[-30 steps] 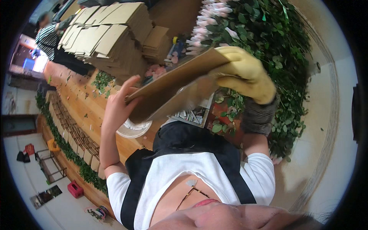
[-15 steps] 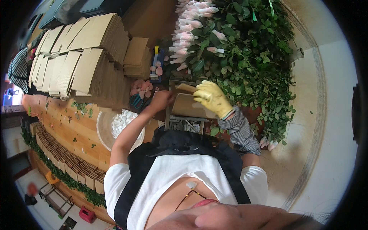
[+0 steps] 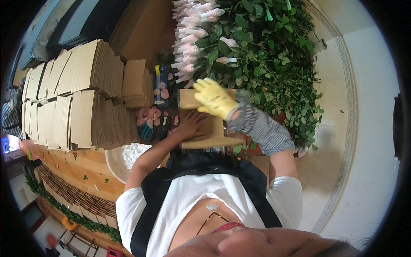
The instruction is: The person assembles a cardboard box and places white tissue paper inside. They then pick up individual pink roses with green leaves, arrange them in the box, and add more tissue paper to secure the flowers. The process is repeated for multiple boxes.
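Observation:
A creased sheet of brown cardboard [image 3: 212, 130] lies opened out in front of me, its far flap [image 3: 187, 99] bent along a fold. My bare left hand [image 3: 192, 125] rests on it with the fingers spread. Over the far part of the sheet is my right hand [image 3: 215, 100], in a yellow glove with a checked sleeve behind it. Its fingers are stretched out and nothing shows in them; whether the palm touches the cardboard I cannot tell. Beyond lie many roses [image 3: 195, 33], their pale pink heads in white net sleeves, with leafy stems [image 3: 274, 64] reaching right.
Left of my hands are teal-handled scissors [image 3: 146, 132], loose pink petals [image 3: 150, 116] and a blue tape dispenser [image 3: 161, 85]. Tall cardboard stacks [image 3: 81, 120] stand further left. A round tub [image 3: 114, 165] of white pieces sits below. Another person's striped sleeve [image 3: 13, 115] shows at the far left.
The cardboard has been opened out flatter. My left hand has moved right, onto the sheet, and its fingers have spread. My gloved right hand has shifted slightly left. The whole view has shifted.

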The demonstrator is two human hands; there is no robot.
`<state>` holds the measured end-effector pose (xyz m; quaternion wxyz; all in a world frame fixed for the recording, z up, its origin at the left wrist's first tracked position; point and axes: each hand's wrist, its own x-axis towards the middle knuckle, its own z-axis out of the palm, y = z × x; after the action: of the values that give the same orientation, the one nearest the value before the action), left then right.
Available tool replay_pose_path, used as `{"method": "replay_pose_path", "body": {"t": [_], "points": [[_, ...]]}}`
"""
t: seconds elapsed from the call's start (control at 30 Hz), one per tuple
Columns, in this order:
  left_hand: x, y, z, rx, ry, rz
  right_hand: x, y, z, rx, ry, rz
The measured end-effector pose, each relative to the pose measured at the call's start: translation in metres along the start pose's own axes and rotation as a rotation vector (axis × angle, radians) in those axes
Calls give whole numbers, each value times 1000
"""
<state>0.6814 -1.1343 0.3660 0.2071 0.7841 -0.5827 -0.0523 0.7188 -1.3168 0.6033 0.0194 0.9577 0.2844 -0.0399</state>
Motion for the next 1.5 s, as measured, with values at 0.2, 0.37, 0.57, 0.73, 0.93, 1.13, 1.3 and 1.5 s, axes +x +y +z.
{"method": "replay_pose_path", "body": {"t": [0.2, 0.37, 0.57, 0.73, 0.93, 1.13, 1.3, 1.5], "points": [[4, 3, -5, -10, -191, -95, 10, -7, 50, 238, -1, -5], [7, 11, -28, -476, 35, -155, -54, -39, 9, 872, 203, -223], [13, 7, -12, -12, -89, -13, -117, -92, 91, 428, -503, 129], [6, -1, -4, -51, -29, 7, -119, -64, 108, 1668, -249, 68], [-14, 2, -68, -28, -13, -215, -83, -5, 161, 324, -458, 107], [-29, -10, -228, 169, 796, -677, -100, -32, 195, 48, -362, 109], [-5, -94, -240, 314, 488, -1206, -86, -40, 158, 63, -517, 152], [17, -84, -239, 341, 383, -1249, -98, -35, 165, 143, -474, 238]]}}
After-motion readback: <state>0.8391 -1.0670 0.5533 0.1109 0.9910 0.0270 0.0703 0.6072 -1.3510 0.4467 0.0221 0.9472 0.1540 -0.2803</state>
